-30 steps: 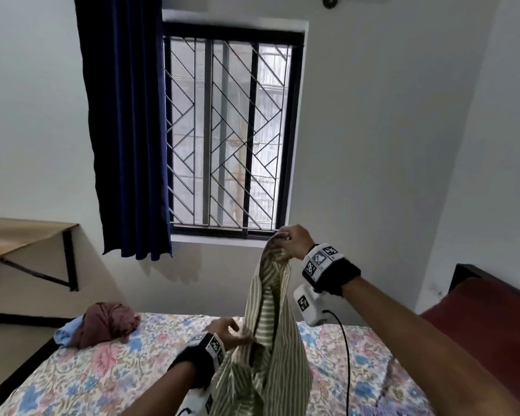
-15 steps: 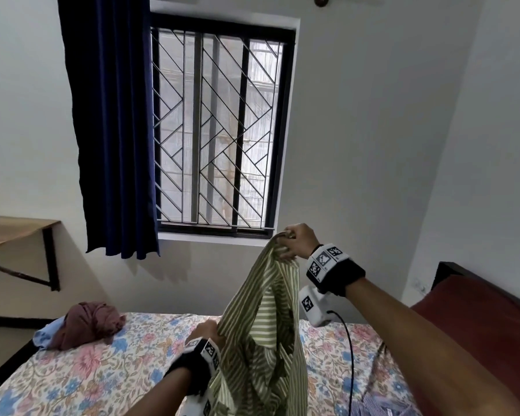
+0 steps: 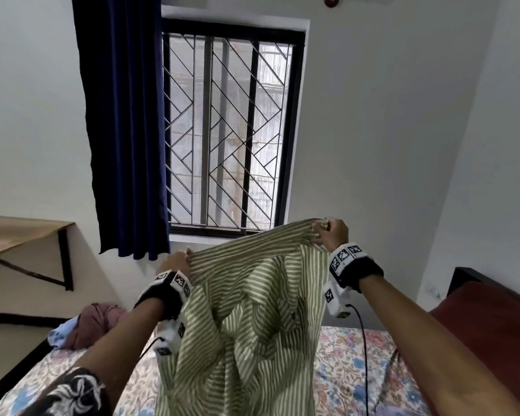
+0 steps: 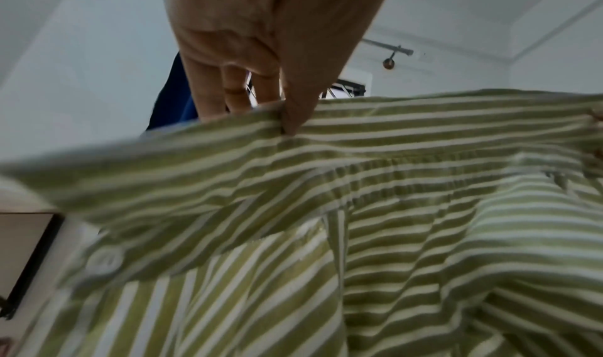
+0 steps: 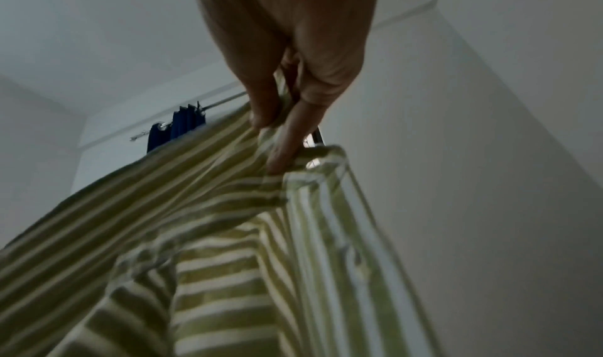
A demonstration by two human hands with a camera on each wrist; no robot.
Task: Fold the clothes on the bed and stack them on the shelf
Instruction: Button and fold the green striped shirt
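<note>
Left hand (image 3: 179, 261): raised, thumb and fingers (image 4: 209, 89) pinching the top edge of the green-and-white striped cotton shirt (image 3: 252, 319) at its left end.
Right hand (image 3: 332, 234): held higher, thumb and forefinger pinching the same edge at its right end, cloth bunched between them.
Striped shirt: stretched between the two hands, its body hanging in folds above the bed; a white button (image 4: 104, 260) shows near the left hand.
Bed with floral sheet (image 3: 342, 364): below the shirt.
Crumpled maroon garment (image 3: 99, 322): on the bed's far left, on a pale blue cloth (image 3: 62, 333).
Wooden wall shelf (image 3: 15, 234): left, on black brackets.
Barred window (image 3: 231, 127): behind, navy curtain (image 3: 123, 130) beside it.
</note>
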